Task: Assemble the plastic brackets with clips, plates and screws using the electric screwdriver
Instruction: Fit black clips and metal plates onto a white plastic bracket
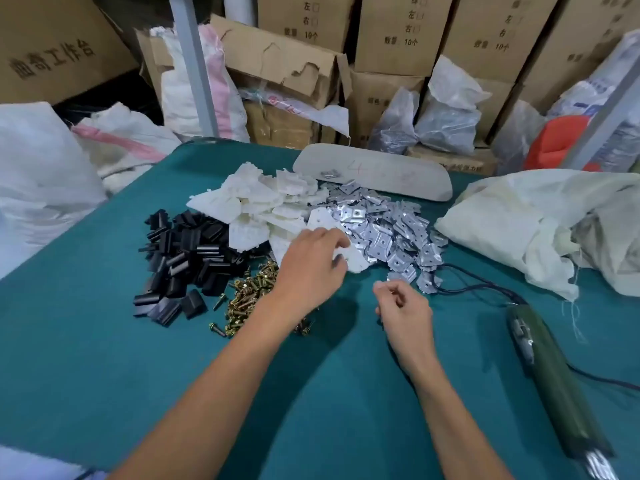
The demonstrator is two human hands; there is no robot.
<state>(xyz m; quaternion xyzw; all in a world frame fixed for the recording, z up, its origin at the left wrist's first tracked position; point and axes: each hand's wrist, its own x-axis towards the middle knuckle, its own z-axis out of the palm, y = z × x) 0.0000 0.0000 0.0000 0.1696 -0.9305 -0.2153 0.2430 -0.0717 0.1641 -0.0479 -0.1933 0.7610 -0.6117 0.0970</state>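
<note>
A heap of white plastic brackets lies mid-table, with a pile of black clips to its left, shiny metal plates to its right and brass screws in front. My left hand reaches over the screws and grips a white bracket at the heap's near edge. My right hand hovers just right of it, fingers loosely curled with thumb and fingertips close together; whether it holds anything small I cannot tell. The dark green electric screwdriver lies on the table at right, its cable trailing toward the plates.
The table has a teal cloth top. A grey padded board lies behind the plates. A white woven sack slumps at the right. Cardboard boxes and plastic bags crowd the back and left.
</note>
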